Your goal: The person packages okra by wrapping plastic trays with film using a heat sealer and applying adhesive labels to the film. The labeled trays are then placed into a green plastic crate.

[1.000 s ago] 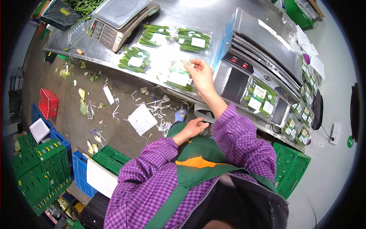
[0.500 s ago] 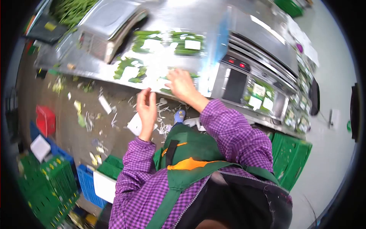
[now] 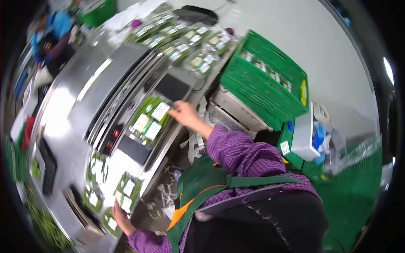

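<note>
At the centre of the head view, the right hand [image 3: 182, 112] reached to the labelled packs of greens [image 3: 150, 120] lying in the opening of the steel sealing machine [image 3: 105, 90]. Its fingertips touched the corner of the upper pack, but blur hid whether the grip was pinched on it or merely resting there. At lower left, the left hand [image 3: 118, 214] lay against more packs [image 3: 126, 192] on the tabletop [image 3: 111, 167], its grip too blurred and half hidden to read. The work looked to be at the point of clearing packs from the machine, and lifting one would call for a firm pinch on its edge. At upper right, a green crate [image 3: 270, 84] held what seemed a row of packs along its far wall, with loose packs [image 3: 185, 44] heaped beside it at upper centre.
</note>
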Available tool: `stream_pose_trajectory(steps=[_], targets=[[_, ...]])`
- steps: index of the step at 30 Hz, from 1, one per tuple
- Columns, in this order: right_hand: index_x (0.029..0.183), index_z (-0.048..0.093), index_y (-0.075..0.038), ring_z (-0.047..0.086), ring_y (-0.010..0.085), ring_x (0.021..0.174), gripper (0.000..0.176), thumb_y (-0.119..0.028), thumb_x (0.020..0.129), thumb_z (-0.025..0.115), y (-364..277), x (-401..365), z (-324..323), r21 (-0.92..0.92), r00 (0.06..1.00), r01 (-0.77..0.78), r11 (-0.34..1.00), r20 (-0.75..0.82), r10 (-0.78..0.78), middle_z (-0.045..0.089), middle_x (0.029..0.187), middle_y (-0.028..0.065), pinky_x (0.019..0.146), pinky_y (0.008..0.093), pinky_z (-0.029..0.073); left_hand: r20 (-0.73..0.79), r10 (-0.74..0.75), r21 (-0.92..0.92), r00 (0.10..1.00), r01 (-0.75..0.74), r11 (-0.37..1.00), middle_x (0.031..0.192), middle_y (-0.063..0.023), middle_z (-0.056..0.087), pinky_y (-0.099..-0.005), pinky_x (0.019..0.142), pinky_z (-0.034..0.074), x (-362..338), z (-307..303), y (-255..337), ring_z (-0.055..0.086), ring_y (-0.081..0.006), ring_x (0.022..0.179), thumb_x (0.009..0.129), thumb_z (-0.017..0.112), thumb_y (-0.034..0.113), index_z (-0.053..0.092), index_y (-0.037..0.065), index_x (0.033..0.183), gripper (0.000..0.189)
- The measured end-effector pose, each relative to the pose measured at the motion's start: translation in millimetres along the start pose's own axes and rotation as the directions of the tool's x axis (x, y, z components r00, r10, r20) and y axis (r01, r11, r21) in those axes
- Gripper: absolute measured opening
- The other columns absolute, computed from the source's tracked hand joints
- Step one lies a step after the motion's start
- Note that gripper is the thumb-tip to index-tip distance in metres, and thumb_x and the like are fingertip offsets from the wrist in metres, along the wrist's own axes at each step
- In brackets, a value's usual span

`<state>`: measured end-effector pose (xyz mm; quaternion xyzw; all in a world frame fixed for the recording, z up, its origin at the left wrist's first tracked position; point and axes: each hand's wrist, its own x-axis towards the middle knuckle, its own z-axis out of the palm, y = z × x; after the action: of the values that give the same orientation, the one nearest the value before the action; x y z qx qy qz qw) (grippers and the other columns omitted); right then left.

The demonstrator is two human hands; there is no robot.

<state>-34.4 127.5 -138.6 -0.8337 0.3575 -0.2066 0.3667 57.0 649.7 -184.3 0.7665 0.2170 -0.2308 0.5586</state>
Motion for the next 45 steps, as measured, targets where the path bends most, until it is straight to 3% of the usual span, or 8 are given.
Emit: stream_pose_trajectory(steps=[8,18,19,20,21,26,32,45], targets=[[0.094,0.052,0.004,0.057,0.0125,0.064,0.019,-0.012,0.087,0.059,-15,-1,-19,0.721,0.907,-0.421,0.550,0.326,0.267,0.057,0.081,0.0068,0.054,0.0251,0.051,-0.086,0.195,-0.288,0.977,-0.212,0.934,0.113,-0.0152,0.057,-0.0355,0.080,0.048,-60,26,17,0.057,-0.0245,0.099,0.085,0.055,0.040,0.050,0.001,0.121,0.053],[0.116,0.056,-0.003,0.055,0.0135,0.094,0.042,-0.035,0.088,0.059,143,94,-316,0.891,0.943,-0.323,0.319,0.273,0.191,0.061,0.101,0.0040,0.084,0.0301,0.043,-0.230,0.783,0.640,0.578,-0.516,0.569,0.100,-0.0206,0.061,-0.0428,0.082,0.045,-132,147,64,0.057,-0.0336,0.095,0.080,0.040,0.072,0.054,-0.002,0.112,0.082],[0.113,0.056,-0.002,0.057,0.0145,0.089,0.041,-0.035,0.089,0.057,166,96,-351,0.836,0.906,-0.407,0.369,0.318,0.279,0.062,0.100,0.0042,0.079,0.0316,0.046,-0.266,0.543,-0.138,0.797,-0.589,0.797,0.110,-0.0192,0.058,-0.0367,0.085,0.047,-126,182,79,0.057,-0.0287,0.101,0.084,0.048,0.046,0.052,-0.002,0.117,0.058],[0.111,0.058,-0.002,0.058,0.0147,0.085,0.040,-0.036,0.089,0.057,182,99,-379,0.840,0.901,-0.371,0.395,0.222,0.374,0.062,0.097,0.0042,0.074,0.0326,0.048,-0.059,0.335,-0.820,0.940,-0.237,0.520,0.120,-0.0178,0.055,-0.0307,0.088,0.049,-129,213,88,0.056,-0.0237,0.107,0.089,0.056,0.020,0.050,-0.003,0.122,0.040],[0.108,0.059,-0.002,0.058,0.0150,0.087,0.039,-0.036,0.090,0.056,213,108,-404,0.850,0.883,-0.396,0.347,0.249,0.397,0.063,0.098,0.0050,0.077,0.0318,0.047,0.112,0.457,-0.879,0.882,-0.126,0.460,0.118,-0.0192,0.056,-0.0332,0.091,0.050,-147,256,106,0.058,-0.0263,0.104,0.087,0.056,0.010,0.049,-0.004,0.122,0.038],[0.113,0.054,-0.008,0.057,0.0172,0.099,0.038,-0.039,0.090,0.054,354,138,-486,0.945,0.801,-0.326,-0.019,0.287,0.526,0.061,0.106,0.0063,0.089,0.0348,0.045,0.110,0.358,-0.780,0.927,-0.143,0.609,0.113,-0.0126,0.059,-0.0301,0.071,0.056,-227,478,186,0.061,-0.0210,0.094,0.083,0.062,0.021,0.043,0.005,0.130,0.053],[0.112,0.049,0.000,0.052,0.0261,0.107,0.042,-0.032,0.087,0.060,413,187,-432,0.965,0.665,-0.086,-0.247,0.240,0.707,0.056,0.106,0.0124,0.098,0.0401,0.044,0.660,0.282,-0.557,0.697,0.201,0.806,0.123,-0.0105,0.056,-0.0416,0.094,0.044,-282,645,239,0.056,-0.0258,0.110,0.092,0.050,0.029,0.047,0.007,0.129,0.043],[0.110,0.038,0.004,0.055,0.0242,0.095,0.032,-0.017,0.092,0.054,433,247,-353,0.947,0.486,0.241,-0.214,0.073,0.871,0.049,0.107,0.0139,0.088,0.0363,0.053,0.918,0.056,-0.105,0.392,0.105,0.989,0.116,-0.0092,0.059,-0.0305,0.096,0.038,-288,787,284,0.054,-0.0169,0.109,0.087,0.061,0.018,0.052,0.000,0.117,0.036]])
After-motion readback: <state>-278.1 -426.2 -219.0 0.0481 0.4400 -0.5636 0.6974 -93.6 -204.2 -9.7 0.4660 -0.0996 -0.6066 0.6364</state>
